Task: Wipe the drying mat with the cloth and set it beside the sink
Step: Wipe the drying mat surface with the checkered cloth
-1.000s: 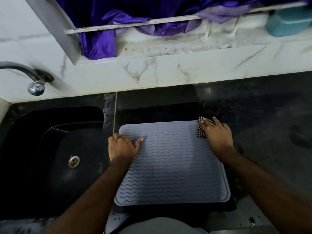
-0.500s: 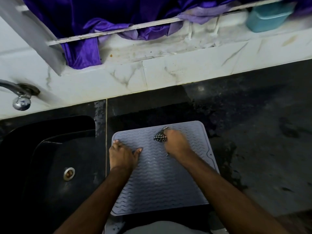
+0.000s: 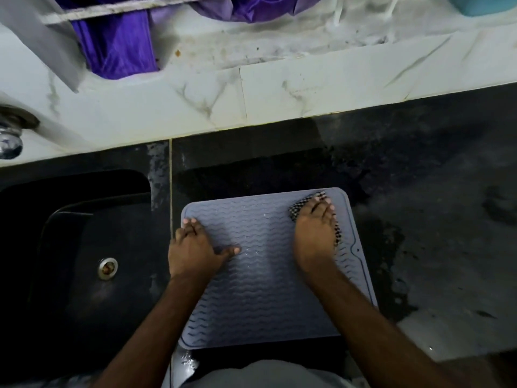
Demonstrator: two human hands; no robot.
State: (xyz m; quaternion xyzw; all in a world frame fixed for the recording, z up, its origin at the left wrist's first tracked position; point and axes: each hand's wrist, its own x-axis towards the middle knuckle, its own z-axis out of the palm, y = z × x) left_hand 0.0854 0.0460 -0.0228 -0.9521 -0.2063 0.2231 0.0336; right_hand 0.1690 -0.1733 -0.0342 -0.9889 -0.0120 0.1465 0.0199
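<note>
A grey-blue drying mat [image 3: 263, 278] with wavy ridges lies flat on the dark counter, just right of the black sink [image 3: 84, 264]. My left hand [image 3: 193, 247] rests flat on the mat's left edge, fingers spread, pinning it down. My right hand [image 3: 314, 233] presses a black-and-white checked cloth [image 3: 300, 208] onto the mat near its far right corner; the cloth shows only around my fingers and along the right side of my hand.
A chrome tap [image 3: 11, 138] hangs over the sink at the far left. A marble ledge [image 3: 279, 88] runs behind the counter, with purple fabric [image 3: 117, 46] and a teal container [image 3: 481, 4] above it. The dark counter [image 3: 433, 219] right of the mat looks wet.
My right hand slid the cloth from the mat's far right corner to its middle and back to the right corner. My left hand stayed on the left edge.
</note>
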